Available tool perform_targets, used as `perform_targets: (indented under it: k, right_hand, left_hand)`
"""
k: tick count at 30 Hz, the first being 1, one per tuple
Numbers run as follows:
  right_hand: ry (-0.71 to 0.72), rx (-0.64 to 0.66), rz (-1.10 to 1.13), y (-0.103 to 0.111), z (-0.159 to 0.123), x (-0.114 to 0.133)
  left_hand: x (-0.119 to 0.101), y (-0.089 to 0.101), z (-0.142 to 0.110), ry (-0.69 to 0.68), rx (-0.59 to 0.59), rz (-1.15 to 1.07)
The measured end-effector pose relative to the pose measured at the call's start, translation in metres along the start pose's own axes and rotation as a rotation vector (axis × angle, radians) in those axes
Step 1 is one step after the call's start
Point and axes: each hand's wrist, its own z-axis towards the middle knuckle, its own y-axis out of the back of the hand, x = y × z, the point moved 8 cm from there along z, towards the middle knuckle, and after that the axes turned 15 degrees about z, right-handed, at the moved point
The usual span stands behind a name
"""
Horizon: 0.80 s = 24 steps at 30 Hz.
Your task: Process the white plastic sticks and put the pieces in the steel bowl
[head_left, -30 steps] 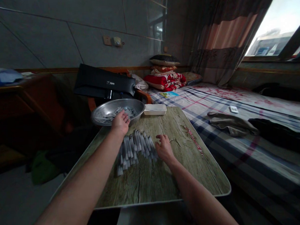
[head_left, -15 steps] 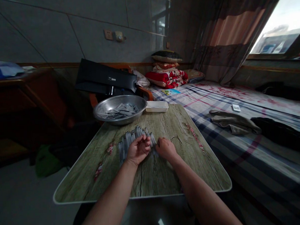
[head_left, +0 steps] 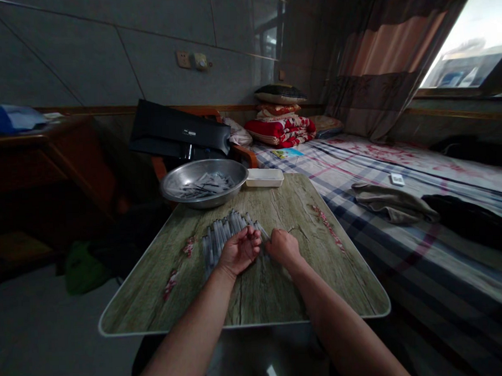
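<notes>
Slim clear pen-like tubes (head_left: 220,233) with dark tips lie side by side in a row on the small wood-patterned table (head_left: 322,284). My left hand (head_left: 241,250) rests over the near right part of this row, palm turned up and fingers curled in. What those fingers hold, if anything, is too small to tell. Just to its right, my right hand (head_left: 282,246) is closed, knuckles up, its fingertips at the tilted tube on the row's right end. The hand hides the lower part of that tube.
A metal basin (head_left: 171,187) of similar clear and dark slim pieces stands at the table's far left. Beside it is a white shallow tray (head_left: 265,179). Behind stands a tilted black monitor (head_left: 177,130). A bed with a checked sheet (head_left: 337,176) runs along the right.
The view has shifted slightly. Both hands stay close together by the right end of the row; the rightmost tube leans more toward my right hand.
</notes>
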Motion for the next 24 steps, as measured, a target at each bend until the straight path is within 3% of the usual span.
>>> perform_targets:
  k: [2,4,7,10,13,15,19,24]
  right_hand:
    - [-0.015,-0.085,0.163,0.008,0.005,-0.004]
    - [-0.009,-0.064,0.512,0.007,0.009,-0.004]
    - [-0.019,0.163,1.223,-0.007,0.007,0.008]
    - [-0.026,0.409,1.545,-0.018,-0.004,0.027]
    - [-0.079,0.576,1.578,-0.029,-0.013,0.033]
    - [-0.108,0.617,1.554,-0.035,-0.015,0.03]
    - [-0.08,0.659,1.494,-0.041,-0.016,0.026]
    - [0.043,0.595,1.435,-0.039,-0.014,0.031]
  left_hand:
    - [0.0,0.004,0.002,-0.01,-0.038,-0.004]
    - [-0.001,0.01,0.004,-0.036,-0.113,-0.008]
    - [-0.007,0.016,0.005,-0.118,-0.202,-0.015]
    - [-0.012,0.012,0.006,-0.186,-0.176,0.022]
    - [-0.011,0.01,0.008,-0.221,-0.158,0.124]
    - [-0.012,0.012,0.009,-0.269,-0.188,0.19]
    - [-0.014,0.011,0.009,-0.328,-0.213,0.264]
    - [-0.011,0.005,0.005,-0.272,-0.211,0.349]
